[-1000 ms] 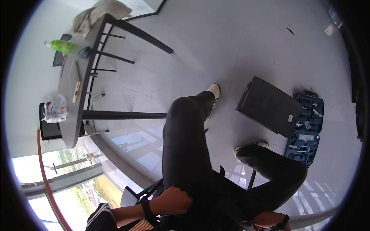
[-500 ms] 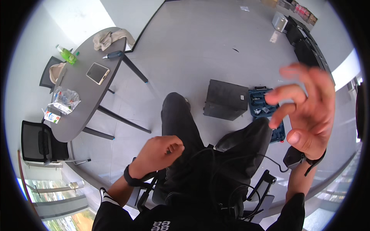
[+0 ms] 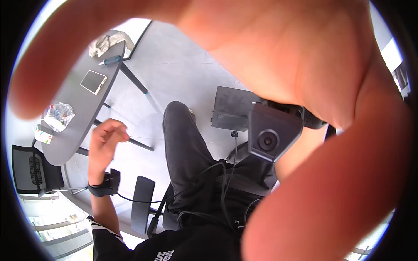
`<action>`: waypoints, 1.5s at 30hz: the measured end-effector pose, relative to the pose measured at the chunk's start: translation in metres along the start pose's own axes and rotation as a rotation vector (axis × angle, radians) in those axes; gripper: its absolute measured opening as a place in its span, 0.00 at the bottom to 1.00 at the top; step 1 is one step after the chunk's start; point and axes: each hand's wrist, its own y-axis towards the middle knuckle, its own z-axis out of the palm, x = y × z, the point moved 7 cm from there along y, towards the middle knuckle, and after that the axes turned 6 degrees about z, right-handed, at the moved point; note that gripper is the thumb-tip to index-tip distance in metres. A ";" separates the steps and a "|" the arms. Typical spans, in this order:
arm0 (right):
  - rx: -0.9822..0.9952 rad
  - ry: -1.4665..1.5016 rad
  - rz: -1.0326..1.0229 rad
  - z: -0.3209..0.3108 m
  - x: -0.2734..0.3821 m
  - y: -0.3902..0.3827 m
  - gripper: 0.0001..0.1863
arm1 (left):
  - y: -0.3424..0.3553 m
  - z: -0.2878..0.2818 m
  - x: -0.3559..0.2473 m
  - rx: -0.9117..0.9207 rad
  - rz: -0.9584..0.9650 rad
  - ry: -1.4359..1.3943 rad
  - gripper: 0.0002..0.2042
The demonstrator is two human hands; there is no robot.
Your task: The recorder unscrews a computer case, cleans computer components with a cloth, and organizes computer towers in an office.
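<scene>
R hand (image 3: 287, 56): right up vs. the lens, palm toward me, blurred; fingers spread wide, one out to L, another digit down at lower R. Nothing seen in it; other fingertips out of view.
Wrist cam (image 3: 275, 135): dark, boxy, round lens, strapped at my R wrist, just below the palm.
L hand (image 3: 106, 141): raised, off to my L, fingers half-curled, nothing seen in it; can't tell if thumb meets fingertips.
L wrist strap (image 3: 101, 190): black, w/ a small dark device (image 3: 115, 181) on it; thin blk cable (image 3: 141, 201) runs from there twd my lap.
Legs (image 3: 187, 135): dk trousers, me seated; chair armrest (image 3: 143, 204) just beside, L.
Floor: blk metal case (image 3: 230, 104) ahead, partly hidden by R hand + wrist cam.
Tabletop (image 3: 80, 113): off to my L, beyond L hand. White carton (image 3: 43, 135) at its L edge, nr the near end; clear plastic bag (image 3: 61, 116) just beyond. Phone (image 3: 93, 81) nr R edge; dk teal tool (image 3: 111, 60) farther along same edge; pale cloth (image 3: 111, 42) at far end.
Mesh chair (image 3: 28, 169): blk, by tabletop's near-L corner.
</scene>
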 end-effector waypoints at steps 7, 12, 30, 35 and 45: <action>-0.098 0.112 0.153 -0.005 0.021 -0.002 0.26 | 0.058 -0.089 0.027 -0.170 0.057 0.316 0.17; -0.158 0.226 0.215 -0.013 0.022 -0.020 0.22 | 0.081 -0.153 0.089 -0.488 -0.223 0.990 0.42; -0.307 -0.617 0.803 -0.197 -0.127 -0.123 0.15 | 0.168 -0.185 0.127 -0.360 -0.475 1.137 0.48; -0.032 -0.887 1.073 -0.202 -0.151 -0.193 0.14 | 0.168 -0.201 0.140 -0.338 -0.534 1.163 0.48; -0.387 -1.245 1.377 -0.284 -0.008 -0.307 0.13 | 0.144 -0.336 0.221 -0.247 -0.487 1.139 0.44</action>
